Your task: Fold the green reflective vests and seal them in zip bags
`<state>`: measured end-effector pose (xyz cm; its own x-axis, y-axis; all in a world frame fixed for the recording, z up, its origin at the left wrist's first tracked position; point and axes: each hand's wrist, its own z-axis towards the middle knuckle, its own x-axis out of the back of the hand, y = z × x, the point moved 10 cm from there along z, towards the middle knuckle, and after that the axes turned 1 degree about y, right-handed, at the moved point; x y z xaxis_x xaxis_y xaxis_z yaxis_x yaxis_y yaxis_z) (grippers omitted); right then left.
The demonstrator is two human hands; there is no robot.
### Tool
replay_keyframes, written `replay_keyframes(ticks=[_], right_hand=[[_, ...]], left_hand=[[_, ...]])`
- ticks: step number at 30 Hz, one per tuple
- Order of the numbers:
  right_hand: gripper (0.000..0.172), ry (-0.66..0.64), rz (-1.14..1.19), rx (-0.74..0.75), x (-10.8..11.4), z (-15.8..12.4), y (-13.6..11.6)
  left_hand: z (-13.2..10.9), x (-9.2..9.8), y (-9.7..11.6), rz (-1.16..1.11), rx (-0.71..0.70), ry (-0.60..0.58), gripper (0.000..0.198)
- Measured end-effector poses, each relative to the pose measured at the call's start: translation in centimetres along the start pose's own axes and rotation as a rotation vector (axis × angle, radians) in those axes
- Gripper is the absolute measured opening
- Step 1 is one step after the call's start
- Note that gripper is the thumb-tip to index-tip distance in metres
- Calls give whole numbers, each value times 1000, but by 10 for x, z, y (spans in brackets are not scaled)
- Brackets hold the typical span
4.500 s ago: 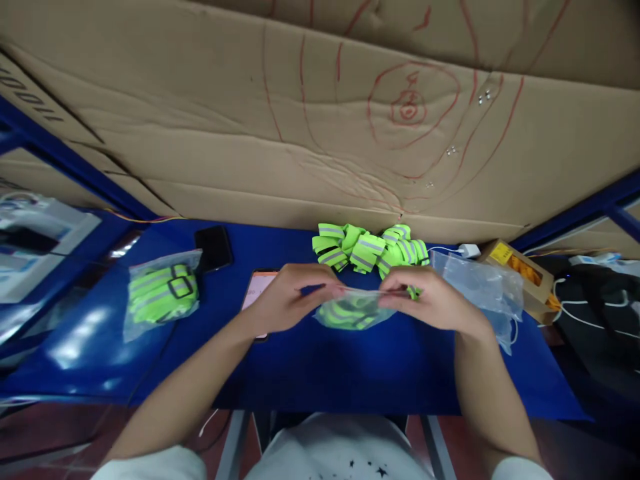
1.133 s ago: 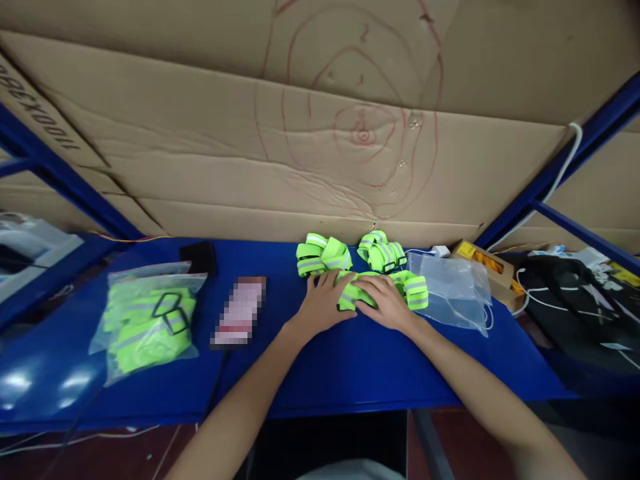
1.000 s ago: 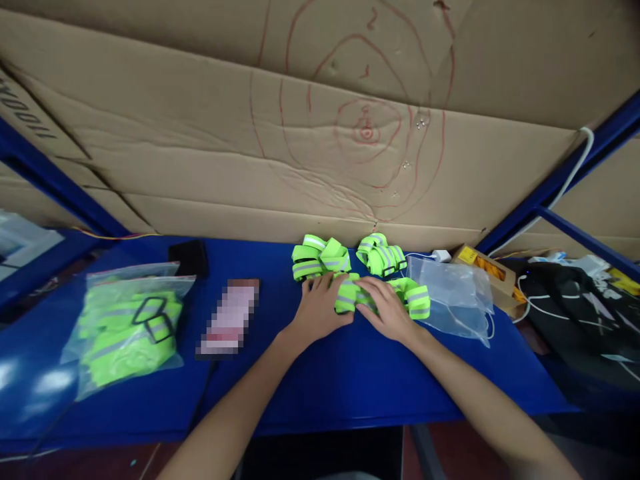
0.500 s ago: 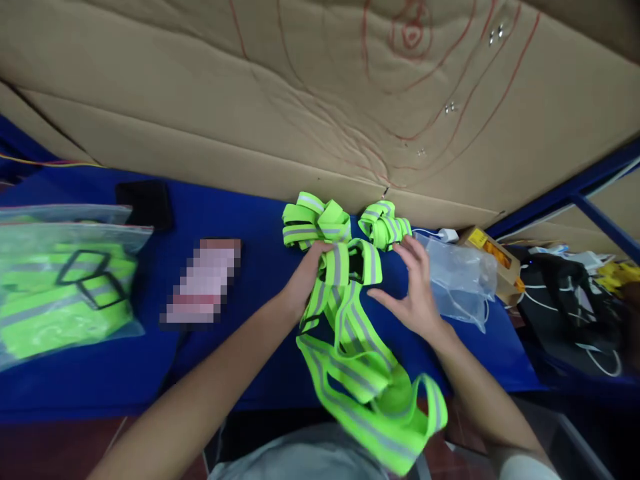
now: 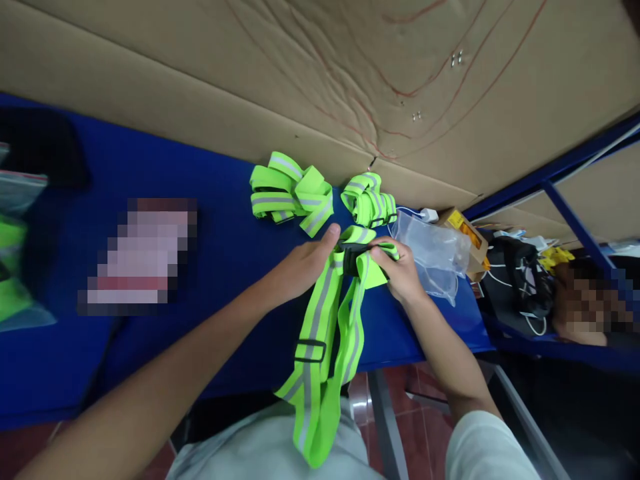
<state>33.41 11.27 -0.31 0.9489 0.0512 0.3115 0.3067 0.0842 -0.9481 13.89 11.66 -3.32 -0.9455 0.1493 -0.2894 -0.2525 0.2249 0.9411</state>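
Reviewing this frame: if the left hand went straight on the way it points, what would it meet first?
The left hand grips the hanging strap; past it, the smaller folded strap bundle by the cardboard wall likely comes first, though depth is unclear.

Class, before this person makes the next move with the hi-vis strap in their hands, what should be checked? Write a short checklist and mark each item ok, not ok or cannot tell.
1. Both hands have the strap: the left hand and right hand grip the top of the hi-vis strap. Ok.
2. Black buckle fastened: fingers cover part of it. Cannot tell.
3. Strap clear of the folded bundles: it lies apart from them. Ok.
4. Strap untwisted: its bands overlap where they hang over the edge of the blue table. Cannot tell.
5. Clear bags close by: they lie just beyond the right hand. Ok.
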Motion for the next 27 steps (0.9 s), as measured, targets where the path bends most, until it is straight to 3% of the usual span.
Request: replay_keyframes(ticks=[2, 5, 7, 10, 13, 15, 18, 20, 24, 27], right_hand=[[47, -6, 51, -86, -5, 0, 12], [44, -53, 275, -304, -19, -4, 29], [42, -79, 417, -411, -27, -8, 33], [43, -119, 471, -420, -30, -8, 27], [54, -170, 421, -344, -28, -6, 17], [62, -197, 258, -169, -22, -3, 2], [63, -190, -157, 209, -17, -4, -28], [51, -165, -330, 357, -18, -8, -38], [26, -144, -400, 378, -23, -10, -34], [18, 18, -475, 437, -14, -14, -43]], left_hand=[[-2, -2, 19, 172, -144, -43, 54], [-15, -31, 35, 368, -305, -365, 76], [-23, -41, 41, 491, -411, -470, 80], [-22, -34, 49, 633, -522, -340, 54], [-16, -25, 50, 689, -520, -207, 29], [-10, -14, 49, 695, -472, -94, 26], [-3, -1, 43, 662, -414, 29, 28], [-2, 1, 43, 611, -436, 51, 24], [-10, -1, 57, 589, -575, 73, 20], [-19, -11, 67, 633, -617, -4, 18]])
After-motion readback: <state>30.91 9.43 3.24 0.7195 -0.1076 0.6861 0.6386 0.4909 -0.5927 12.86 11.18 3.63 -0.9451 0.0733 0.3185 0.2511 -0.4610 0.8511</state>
